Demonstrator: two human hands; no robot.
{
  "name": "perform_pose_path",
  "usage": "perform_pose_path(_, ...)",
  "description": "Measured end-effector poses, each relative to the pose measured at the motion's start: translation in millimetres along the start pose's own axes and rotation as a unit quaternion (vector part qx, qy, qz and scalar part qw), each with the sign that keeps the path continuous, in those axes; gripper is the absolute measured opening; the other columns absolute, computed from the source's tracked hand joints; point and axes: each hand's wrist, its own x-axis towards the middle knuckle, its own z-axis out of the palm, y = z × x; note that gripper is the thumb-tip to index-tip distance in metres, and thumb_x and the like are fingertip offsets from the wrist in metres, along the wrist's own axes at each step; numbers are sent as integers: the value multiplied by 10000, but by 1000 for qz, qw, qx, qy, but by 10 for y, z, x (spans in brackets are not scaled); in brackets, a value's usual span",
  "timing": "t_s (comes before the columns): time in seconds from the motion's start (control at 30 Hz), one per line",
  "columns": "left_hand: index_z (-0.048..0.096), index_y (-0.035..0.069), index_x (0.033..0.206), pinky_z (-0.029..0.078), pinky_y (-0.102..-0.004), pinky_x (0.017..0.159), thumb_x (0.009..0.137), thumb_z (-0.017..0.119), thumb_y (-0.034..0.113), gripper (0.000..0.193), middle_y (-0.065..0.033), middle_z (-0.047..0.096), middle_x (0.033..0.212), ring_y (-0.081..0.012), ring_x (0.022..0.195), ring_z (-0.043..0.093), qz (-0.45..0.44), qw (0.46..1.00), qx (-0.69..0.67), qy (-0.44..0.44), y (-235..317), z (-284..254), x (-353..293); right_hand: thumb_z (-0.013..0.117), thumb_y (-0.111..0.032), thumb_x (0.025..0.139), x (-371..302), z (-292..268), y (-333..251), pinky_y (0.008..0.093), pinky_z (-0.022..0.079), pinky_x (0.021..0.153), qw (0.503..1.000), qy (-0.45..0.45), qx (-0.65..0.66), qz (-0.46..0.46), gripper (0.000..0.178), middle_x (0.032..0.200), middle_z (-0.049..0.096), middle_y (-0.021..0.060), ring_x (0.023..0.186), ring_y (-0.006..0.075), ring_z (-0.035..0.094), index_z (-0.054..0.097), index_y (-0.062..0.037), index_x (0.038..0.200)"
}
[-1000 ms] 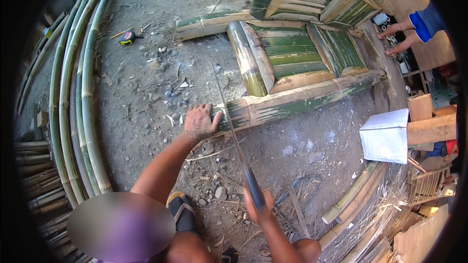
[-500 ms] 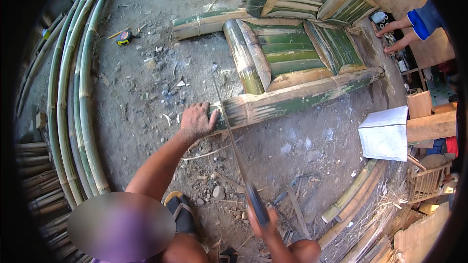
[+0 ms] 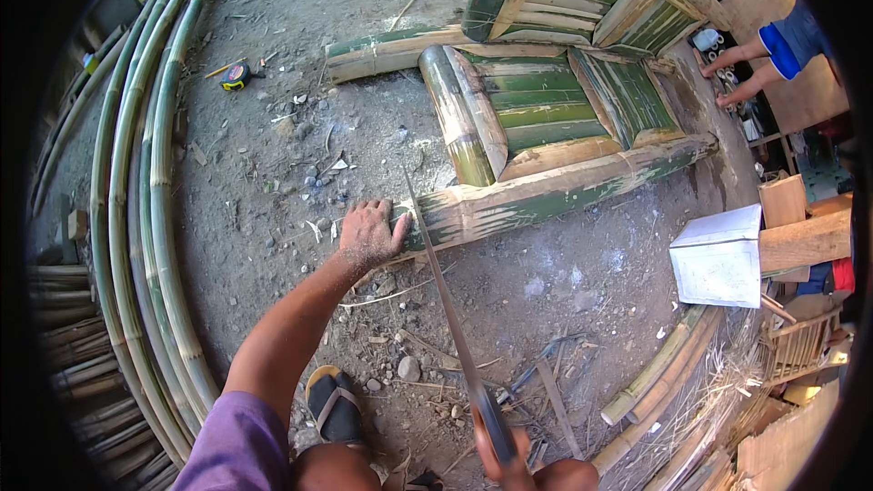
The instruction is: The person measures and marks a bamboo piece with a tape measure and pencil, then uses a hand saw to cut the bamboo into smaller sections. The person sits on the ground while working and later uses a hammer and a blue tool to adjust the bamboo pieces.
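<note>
- Pulls the saw [image 3: 446,295] closer to the knees than half a second earlier, with the right hand [image 3: 502,456] lower in view and the blade tip drawn back nearer the bamboo pole [image 3: 564,186].
- Grips the dark handle [image 3: 491,423] with right-hand fingers wrapped around it, apparently for control of the long blade.
- Plants the left hand [image 3: 371,232] palm down on the pole's left end, with thumb spread just beside the blade and fingers draped over the top, seemingly to steady it; impossible to tell how firmly underneath.
- Angles the narrow, tapering blade across the pole near that end, too fine at the contact to tell any depth of cut.
- Pictured along the near side of a slatted bamboo frame [image 3: 546,105], on gritty grey earth [image 3: 273,264]: the thick, rounded pole, green skin scraped to pale streaks.
- Seen beyond: a yellow-and-black tape measure [image 3: 235,75] and, at left, smooth, jointed long poles [image 3: 162,173], laid side by side, perhaps for easy reach.
</note>
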Motion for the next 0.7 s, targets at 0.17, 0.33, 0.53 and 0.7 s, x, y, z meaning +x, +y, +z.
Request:
perform_pose_path(0.17,624,-21,1160,474,-491,968,975,452,521,598,-267,669,1092,-426,1081,623,-16,1000,-12,-23,22,-7,-9,688,-156,906,1800,784,252,282,366,476,922,-80,-180,-333,253,594,528,-31,517,65,479,571,-73,698)
perform_pose_path(0.33,626,-83,1071,484,-515,944,981,416,544,668,-329,659,1059,-452,1060,630,-32,997,-27,-59,67,-152,10,725,-114,865,357,199,-24,307,465,518,896,-22,-311,-316,122,598,587,41,540,126,607,665,-27,803)
perform_pose_path(0.53,643,-55,1054,494,-497,937,972,436,533,628,-312,665,1056,-436,1066,633,-49,997,-21,-55,52,-106,57,690,-105,887,121,53,-66,280,456,532,981,-79,-117,-130,102,651,616,21,580,105,599,674,-7,865)
perform_pose_path(0.7,659,-52,1015,511,-502,912,973,438,553,645,-306,677,1015,-425,1021,656,-48,998,-9,-45,54,-55,20,690,-171,907,1936,818,237,298,394,477,911,-87,-193,-355,243,575,552,0,503,93,526,598,-49,718)
